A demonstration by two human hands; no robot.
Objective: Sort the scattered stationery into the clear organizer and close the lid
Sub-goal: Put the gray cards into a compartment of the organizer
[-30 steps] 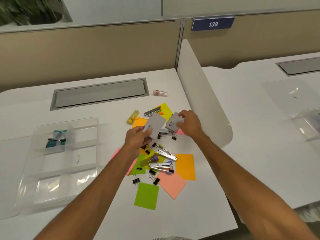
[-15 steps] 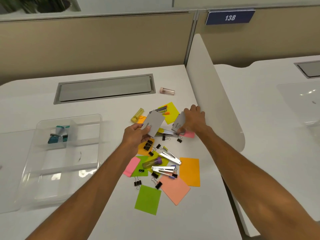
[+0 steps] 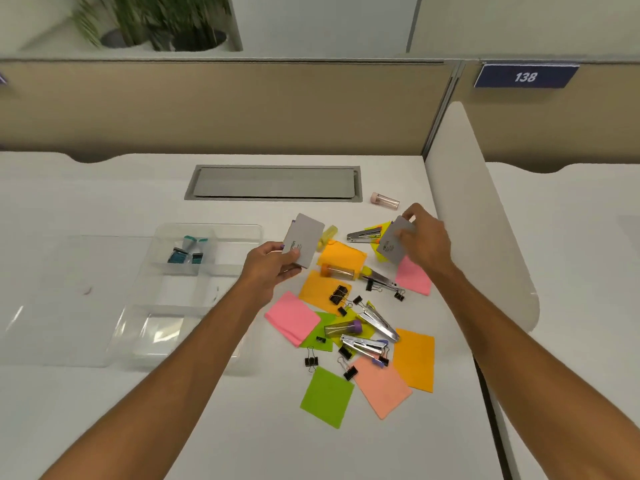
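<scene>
Looking down at a white desk (image 3: 104, 427), boxed in by a beige partition (image 3: 242, 109) at the back and a curved white divider (image 3: 478, 237) on the right. The clear organizer (image 3: 207, 230) sits left of the mess, long side running away from the viewer. Its lid is maybe flopped open to the left, but the glare makes that hard to call. The left hand (image 3: 268, 268) pinches a grey card (image 3: 304, 239) by its bottom end, with the card standing tall and tipped right, just beside the organizer. The right hand (image 3: 424, 244) grips a second grey card (image 3: 393, 242), also roughly upright, above the sticky notes (image 3: 327, 398) and binder clips (image 3: 337, 294).

White desk (image 3: 104, 188) up front, grey cable hatch (image 3: 273, 183) set flush in it. Beige partition (image 3: 207, 105) behind, blue sign (image 3: 525, 76) reading 138, white divider (image 3: 474, 209) at right, potted plants (image 3: 156, 19) up top.
</scene>
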